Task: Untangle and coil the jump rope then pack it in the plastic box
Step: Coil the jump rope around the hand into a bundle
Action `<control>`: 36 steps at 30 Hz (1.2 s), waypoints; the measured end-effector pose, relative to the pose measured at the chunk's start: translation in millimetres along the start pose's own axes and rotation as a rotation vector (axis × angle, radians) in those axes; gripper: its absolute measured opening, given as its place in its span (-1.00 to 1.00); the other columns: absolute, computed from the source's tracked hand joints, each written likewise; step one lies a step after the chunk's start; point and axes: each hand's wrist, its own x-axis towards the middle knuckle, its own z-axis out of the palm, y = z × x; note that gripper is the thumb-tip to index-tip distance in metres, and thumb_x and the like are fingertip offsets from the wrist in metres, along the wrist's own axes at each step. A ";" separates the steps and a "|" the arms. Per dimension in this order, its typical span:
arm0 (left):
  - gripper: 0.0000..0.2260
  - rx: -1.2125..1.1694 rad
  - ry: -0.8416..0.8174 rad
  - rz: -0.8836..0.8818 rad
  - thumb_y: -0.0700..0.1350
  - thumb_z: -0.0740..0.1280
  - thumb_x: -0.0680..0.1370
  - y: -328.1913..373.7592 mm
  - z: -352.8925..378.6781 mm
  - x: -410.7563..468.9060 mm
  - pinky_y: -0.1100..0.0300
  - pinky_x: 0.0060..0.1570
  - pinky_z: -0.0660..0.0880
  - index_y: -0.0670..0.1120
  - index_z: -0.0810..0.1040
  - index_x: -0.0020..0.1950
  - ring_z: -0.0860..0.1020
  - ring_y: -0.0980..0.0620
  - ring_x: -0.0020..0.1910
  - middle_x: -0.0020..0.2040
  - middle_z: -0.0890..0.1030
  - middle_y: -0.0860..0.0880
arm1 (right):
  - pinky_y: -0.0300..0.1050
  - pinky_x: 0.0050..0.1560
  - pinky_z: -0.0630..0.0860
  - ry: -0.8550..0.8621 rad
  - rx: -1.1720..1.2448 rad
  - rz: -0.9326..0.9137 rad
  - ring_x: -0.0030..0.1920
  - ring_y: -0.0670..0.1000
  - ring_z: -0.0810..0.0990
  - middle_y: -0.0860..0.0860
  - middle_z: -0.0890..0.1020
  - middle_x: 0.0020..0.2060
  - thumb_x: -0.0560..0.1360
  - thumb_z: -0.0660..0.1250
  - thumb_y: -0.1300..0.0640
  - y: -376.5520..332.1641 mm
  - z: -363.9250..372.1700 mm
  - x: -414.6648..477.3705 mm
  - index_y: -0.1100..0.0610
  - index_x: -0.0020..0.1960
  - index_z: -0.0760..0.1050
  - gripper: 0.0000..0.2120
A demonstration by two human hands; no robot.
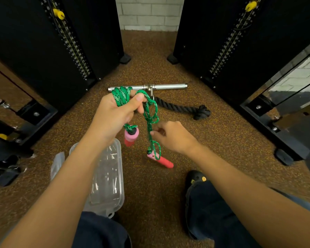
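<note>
Jump rope (123, 95), green coils wound round the left hand (113, 115), its fingers (139, 100) clamped on them, one pink handle (131, 136) dangling just below, right hand (172, 136) fingers (153, 133) pinching the hanging strand, second handle (160, 160) beneath them, plastic box (107, 176) on the floor (150, 194) under the left forearm

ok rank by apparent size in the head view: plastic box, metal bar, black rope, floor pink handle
1. plastic box, though nearest the camera
2. metal bar and black rope, too alike to rank
3. pink handle on the floor
</note>
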 end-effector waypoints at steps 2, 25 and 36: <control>-0.83 -0.056 0.005 -0.016 -0.16 0.24 0.56 -0.8 -0.5 0.6 0.36 -0.44 0.25 -0.07 0.57 -0.19 0.28 0.19 -0.55 -0.38 0.54 0.07 | -0.25 -0.43 0.41 0.092 0.035 -0.053 -0.36 0.03 0.56 -0.01 0.57 -0.35 0.54 0.26 -0.02 -2.6 2.2 -0.3 0.11 -0.05 0.53 -0.80; -0.76 -1.043 0.183 0.165 -0.10 0.17 0.60 7.0 -56.8 10.6 0.35 -0.49 0.30 -0.12 0.57 -0.17 0.34 0.18 -0.59 -0.40 0.53 0.07 | -0.20 -0.35 0.50 -0.424 -0.264 0.583 -0.36 0.02 0.52 0.25 0.54 0.07 0.54 0.15 0.27 42.2 9.5 -9.8 0.38 0.26 0.36 -0.68; -0.85 -0.128 -0.035 -0.101 -0.17 0.23 0.56 1.4 -10.7 4.2 0.43 -0.49 0.28 -0.11 0.57 -0.15 0.30 0.22 -0.56 -0.41 0.51 0.08 | -0.08 0.35 0.32 -0.075 0.208 0.087 0.35 0.01 0.39 0.02 0.37 0.40 0.61 0.10 0.02 -7.7 -23.4 -0.1 0.03 0.42 0.26 -0.61</control>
